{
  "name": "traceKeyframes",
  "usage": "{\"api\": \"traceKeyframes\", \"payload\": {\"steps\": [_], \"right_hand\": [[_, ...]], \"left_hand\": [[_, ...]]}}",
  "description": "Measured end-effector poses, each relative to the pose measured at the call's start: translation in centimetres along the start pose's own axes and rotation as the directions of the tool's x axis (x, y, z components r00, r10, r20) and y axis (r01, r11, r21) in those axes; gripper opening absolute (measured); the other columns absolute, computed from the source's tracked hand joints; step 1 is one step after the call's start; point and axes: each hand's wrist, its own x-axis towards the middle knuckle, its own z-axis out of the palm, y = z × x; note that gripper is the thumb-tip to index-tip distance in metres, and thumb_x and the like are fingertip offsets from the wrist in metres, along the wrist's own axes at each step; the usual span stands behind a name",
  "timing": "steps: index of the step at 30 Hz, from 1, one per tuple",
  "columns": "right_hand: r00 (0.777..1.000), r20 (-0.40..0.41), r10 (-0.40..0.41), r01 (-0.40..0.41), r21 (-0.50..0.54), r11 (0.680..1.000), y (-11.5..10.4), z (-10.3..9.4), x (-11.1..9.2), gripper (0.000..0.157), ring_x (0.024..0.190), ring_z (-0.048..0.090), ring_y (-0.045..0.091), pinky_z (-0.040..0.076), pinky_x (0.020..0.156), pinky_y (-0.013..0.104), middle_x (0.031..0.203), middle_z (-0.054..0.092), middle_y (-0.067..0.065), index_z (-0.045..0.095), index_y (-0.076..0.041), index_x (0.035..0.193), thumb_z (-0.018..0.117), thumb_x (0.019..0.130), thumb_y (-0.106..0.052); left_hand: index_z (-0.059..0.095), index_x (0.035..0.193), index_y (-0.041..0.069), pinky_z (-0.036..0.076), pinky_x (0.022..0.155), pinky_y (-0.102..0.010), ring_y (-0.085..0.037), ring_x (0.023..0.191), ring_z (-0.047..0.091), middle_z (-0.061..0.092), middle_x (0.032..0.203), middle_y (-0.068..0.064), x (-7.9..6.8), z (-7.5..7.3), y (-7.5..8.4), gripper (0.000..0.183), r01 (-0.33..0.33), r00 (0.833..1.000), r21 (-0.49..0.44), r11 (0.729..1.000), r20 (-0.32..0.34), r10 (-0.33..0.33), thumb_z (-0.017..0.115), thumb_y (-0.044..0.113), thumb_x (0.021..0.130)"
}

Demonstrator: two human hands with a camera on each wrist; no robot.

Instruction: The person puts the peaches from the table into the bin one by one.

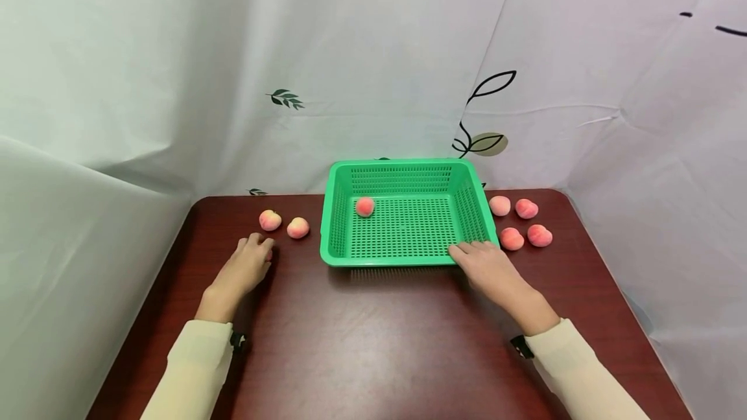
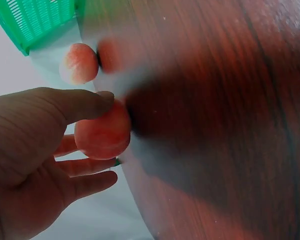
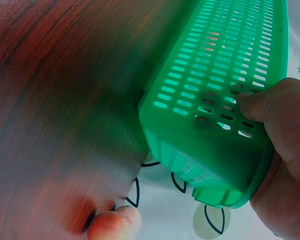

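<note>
My left hand (image 1: 245, 263) is at the left part of the table, with its thumb and fingers around a peach (image 2: 103, 131). Most of that peach is hidden by the hand in the head view. Just beyond it lie two more peaches, a left one (image 1: 270, 220) and a right one (image 1: 298, 228). A green plastic basket (image 1: 403, 261) stands at the back middle, with one peach (image 1: 364, 207) inside. My right hand (image 1: 483, 268) grips the basket's near right corner, the thumb (image 3: 251, 106) pressed against the outer wall and the fingers over the rim.
Several peaches (image 1: 511, 239) lie to the right of the basket. The dark red wooden table (image 1: 362, 342) ends at the back against a white patterned cloth (image 1: 373, 70), which also hangs at both sides.
</note>
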Motion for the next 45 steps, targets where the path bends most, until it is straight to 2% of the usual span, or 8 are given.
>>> {"api": "traceKeyframes", "payload": {"steps": [7,15,25,31,36,41,45], "right_hand": [[1.0,-0.013,-0.008,0.008,-0.007,1.0,0.1,0.1,0.0,0.023,0.067,0.06,0.027,0.043,0.059,0.037,0.076,0.06,0.004,0.052,-0.01,0.089,0.064,0.081,0.008],[1.0,-0.009,0.001,-0.002,-0.009,1.0,0.0,0.1,-0.1,0.023,0.069,0.061,0.027,0.044,0.06,0.037,0.077,0.06,0.003,0.051,-0.01,0.089,0.064,0.081,0.007],[1.0,-0.01,0.002,-0.002,-0.005,1.0,0.0,0.2,-0.1,0.023,0.068,0.061,0.027,0.042,0.059,0.037,0.076,0.06,0.004,0.05,-0.01,0.088,0.063,0.081,0.007],[1.0,-0.008,0.001,-0.001,-0.001,1.0,-0.1,0.1,-0.1,0.024,0.068,0.06,0.027,0.039,0.058,0.035,0.076,0.06,0.003,0.051,-0.01,0.088,0.064,0.081,0.008],[1.0,0.001,0.002,-0.002,0.0,1.0,-0.1,0.0,-0.1,0.024,0.069,0.061,0.027,0.039,0.059,0.035,0.077,0.061,0.003,0.051,-0.01,0.089,0.064,0.081,0.008],[1.0,-0.01,-0.002,0.002,-0.001,1.0,0.0,0.0,-0.1,0.023,0.068,0.06,0.028,0.039,0.058,0.036,0.076,0.06,0.004,0.05,-0.01,0.088,0.063,0.082,0.008],[0.999,-0.032,-0.012,0.012,-0.003,1.0,0.0,0.1,0.0,0.022,0.066,0.058,0.028,0.039,0.057,0.036,0.074,0.058,0.003,0.049,-0.01,0.086,0.062,0.082,0.007]], "left_hand": [[0.064,0.102,-0.002,0.052,0.082,-0.059,-0.049,0.09,0.058,0.059,0.107,-0.031,0.0,0.6,-0.4,0.023,-0.004,1.0,-0.005,1.0,0.012,0.004,0.076,-0.005,0.083],[0.063,0.101,-0.002,0.052,0.079,-0.059,-0.048,0.085,0.059,0.059,0.101,-0.028,0.0,0.9,-0.5,0.024,-0.034,0.999,-0.012,0.999,-0.022,0.034,0.076,-0.009,0.081],[0.065,0.103,-0.002,0.053,0.079,-0.056,-0.045,0.085,0.059,0.059,0.1,-0.026,-0.1,0.7,-0.8,0.023,-0.012,1.0,-0.014,1.0,-0.003,0.012,0.076,-0.006,0.083],[0.063,0.1,-0.001,0.052,0.078,-0.056,-0.043,0.086,0.058,0.058,0.101,-0.026,-0.3,0.1,-0.7,0.021,-0.01,1.0,-0.016,1.0,-0.006,0.01,0.077,-0.004,0.084],[0.063,0.1,-0.002,0.051,0.077,-0.055,-0.043,0.084,0.057,0.058,0.101,-0.027,-0.3,-0.7,-0.3,0.022,-0.038,0.998,-0.026,0.999,-0.049,0.037,0.077,-0.006,0.083],[0.064,0.107,-0.003,0.052,0.08,-0.055,-0.046,0.09,0.058,0.059,0.107,-0.03,-0.2,-1.8,0.4,0.026,-0.055,0.996,-0.025,0.998,-0.075,0.053,0.077,-0.006,0.084],[0.063,0.105,-0.003,0.053,0.08,-0.056,-0.048,0.09,0.059,0.06,0.108,-0.031,0.0,-2.6,1.0,0.026,-0.086,0.987,-0.013,0.996,-0.139,0.083,0.077,-0.007,0.083]]}}
